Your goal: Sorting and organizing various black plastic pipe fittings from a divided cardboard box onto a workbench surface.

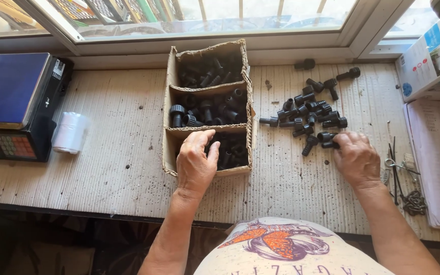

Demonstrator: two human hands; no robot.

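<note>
Three compartments divide the brown cardboard tray (168,97) standing on the pale ribbed worktop (113,153); each holds small black plastic threaded fittings (207,109). Left hand (195,160): reaching into the nearest compartment, fingers curled down among the fittings; whether anything is gripped cannot be told, since the fingertips are hidden. Right hand (356,159): resting at the near edge of a loose heap of the same black fittings (309,112) spread on the worktop to the right of the tray, fingertips closed on one black fitting (328,144). Far right: a white carton with blue panels and red dots (431,61), tilted against the window frame, above a stack of white printed sheets (434,153); metal scissors and a short chain (406,188) lie beside them. Far left: a black weighing scale with a blue-tinted platter and coloured keypad (11,102), with a white roll (70,132) just beside it.
</note>
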